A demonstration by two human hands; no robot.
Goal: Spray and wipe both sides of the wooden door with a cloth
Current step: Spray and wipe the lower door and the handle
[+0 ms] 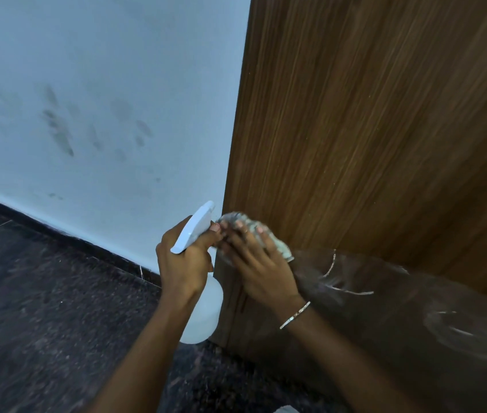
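The wooden door (370, 129) fills the right half of the view, with a darker plate (400, 308) across its bottom that shows whitish smears. My left hand (181, 263) grips the neck of a white spray bottle (203, 311), its head pointing up and right beside the door's left edge. My right hand (261, 263) lies flat with fingers spread, pressing a pale crumpled cloth (278, 241) against the door low down near that edge. A thin bracelet sits on the right wrist. The two hands nearly touch.
A pale blue wall (102, 99) with dark smudges stands left of the door. A black skirting strip (72, 242) runs along its base. Dark speckled stone floor (42, 323) spreads below and to the left.
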